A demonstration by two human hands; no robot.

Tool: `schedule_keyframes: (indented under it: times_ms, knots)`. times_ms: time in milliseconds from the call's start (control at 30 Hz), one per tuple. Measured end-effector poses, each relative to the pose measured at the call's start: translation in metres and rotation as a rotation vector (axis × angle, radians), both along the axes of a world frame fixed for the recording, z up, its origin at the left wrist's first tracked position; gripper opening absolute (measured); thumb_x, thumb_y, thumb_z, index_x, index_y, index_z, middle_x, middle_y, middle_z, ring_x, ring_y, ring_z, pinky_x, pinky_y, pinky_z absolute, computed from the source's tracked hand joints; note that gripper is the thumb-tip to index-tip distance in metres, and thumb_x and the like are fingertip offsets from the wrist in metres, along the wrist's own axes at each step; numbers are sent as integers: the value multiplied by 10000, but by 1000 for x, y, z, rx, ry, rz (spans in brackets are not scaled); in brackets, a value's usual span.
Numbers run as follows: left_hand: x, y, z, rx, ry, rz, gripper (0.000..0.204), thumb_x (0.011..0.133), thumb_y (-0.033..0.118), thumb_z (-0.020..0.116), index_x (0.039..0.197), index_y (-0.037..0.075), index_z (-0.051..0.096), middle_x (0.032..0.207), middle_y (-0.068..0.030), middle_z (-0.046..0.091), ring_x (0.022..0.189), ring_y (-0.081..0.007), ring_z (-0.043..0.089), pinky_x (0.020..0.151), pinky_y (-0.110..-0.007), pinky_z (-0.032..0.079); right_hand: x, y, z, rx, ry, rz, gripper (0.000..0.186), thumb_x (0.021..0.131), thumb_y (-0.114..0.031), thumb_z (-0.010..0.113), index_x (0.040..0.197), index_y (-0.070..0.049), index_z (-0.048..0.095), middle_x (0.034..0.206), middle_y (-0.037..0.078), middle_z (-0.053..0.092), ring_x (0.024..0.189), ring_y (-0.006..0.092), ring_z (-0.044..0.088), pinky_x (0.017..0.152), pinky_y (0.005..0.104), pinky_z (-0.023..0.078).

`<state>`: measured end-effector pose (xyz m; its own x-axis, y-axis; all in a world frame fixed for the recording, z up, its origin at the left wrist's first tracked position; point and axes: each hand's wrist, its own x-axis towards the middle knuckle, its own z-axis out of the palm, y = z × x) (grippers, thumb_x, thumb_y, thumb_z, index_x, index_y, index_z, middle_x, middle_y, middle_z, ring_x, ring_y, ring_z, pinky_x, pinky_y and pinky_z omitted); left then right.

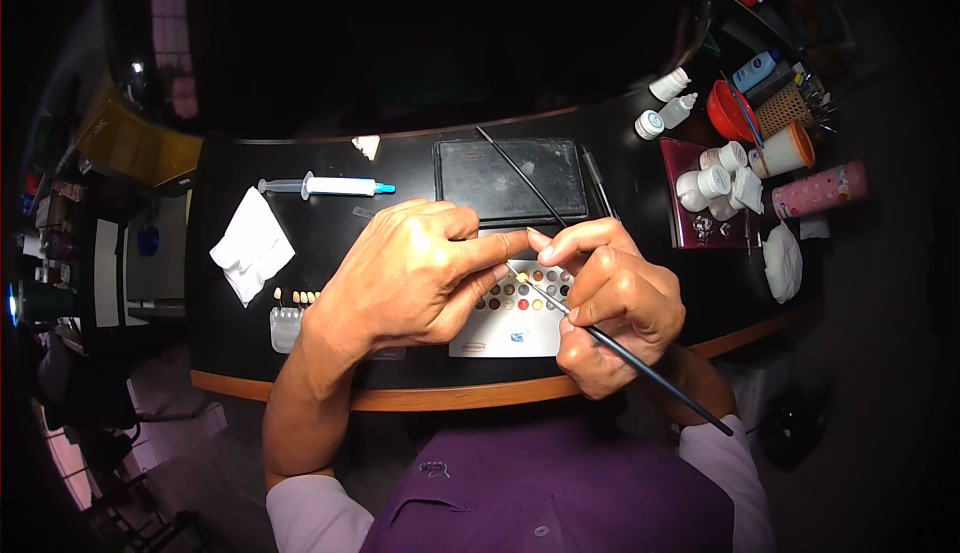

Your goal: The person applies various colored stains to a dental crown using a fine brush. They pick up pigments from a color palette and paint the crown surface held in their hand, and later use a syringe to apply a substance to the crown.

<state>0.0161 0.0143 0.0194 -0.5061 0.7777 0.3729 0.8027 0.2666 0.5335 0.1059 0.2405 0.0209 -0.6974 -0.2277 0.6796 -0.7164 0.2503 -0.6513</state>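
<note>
Tissue [252, 244] and syringe [325, 186] lie left on the tabletop [400, 178]. Teeth [296, 297] wait in a row, seemingly unpainted. Left hand [415, 273] pinches a small tooth [522, 279] over the palette [515, 328], whose wells hold coloured stains. Right hand [615, 298] grips a brush [650, 371], tip touching it: painting seems underway. Jars [712, 183] sit capped at right.

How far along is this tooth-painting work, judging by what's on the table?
In hand: the left hand pinches a small tooth-coloured piece while the right hand touches a fine brush to it, above a palette of colour dots. A row of similar small teeth lies by the left wrist; whether those are finished or waiting cannot be told. So the work looks midway at most.
</note>
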Motion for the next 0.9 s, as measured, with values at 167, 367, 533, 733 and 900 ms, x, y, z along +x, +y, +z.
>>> schedule_keyframes:
  times_ms: [167,367,533,733,900]
  knots:
    - [0,-1,-1,-16,1,5,333,890,144,783,1219,110,815,697,-62,552,622,-259,562,622,-405,443,-1,-1,-4,3,13,0,183,665,68,652,759,-55,555,710,54,566,943,320,713,780,385,597]
    - [-2,-1,-2,30,8,-24,371,879,141,789,1248,114,812,693,-53,518,632,-243,530,628,-398,433,1,2,-5,-129,-13,28,143,725,61,665,775,-42,580,721,59,578,979,325,707,808,414,627]
    - [-6,0,-7,93,-26,-73,402,865,113,799,1267,111,809,687,-45,491,630,-226,497,625,-392,421,4,2,1,-132,-27,7,167,720,103,656,790,-33,589,752,72,606,1006,322,701,863,426,660]
    - [-6,1,-7,105,-9,-77,400,861,97,803,1262,108,811,689,-45,500,630,-225,504,614,-389,420,4,5,3,-37,-4,25,179,699,103,658,795,-31,588,756,76,613,1010,321,698,848,420,659]
    - [-6,1,-6,102,2,-71,385,866,114,806,1251,111,813,691,-51,514,631,-226,523,610,-389,437,4,4,3,-67,-10,-1,168,700,91,656,792,-29,584,743,71,588,1011,320,694,882,449,656]
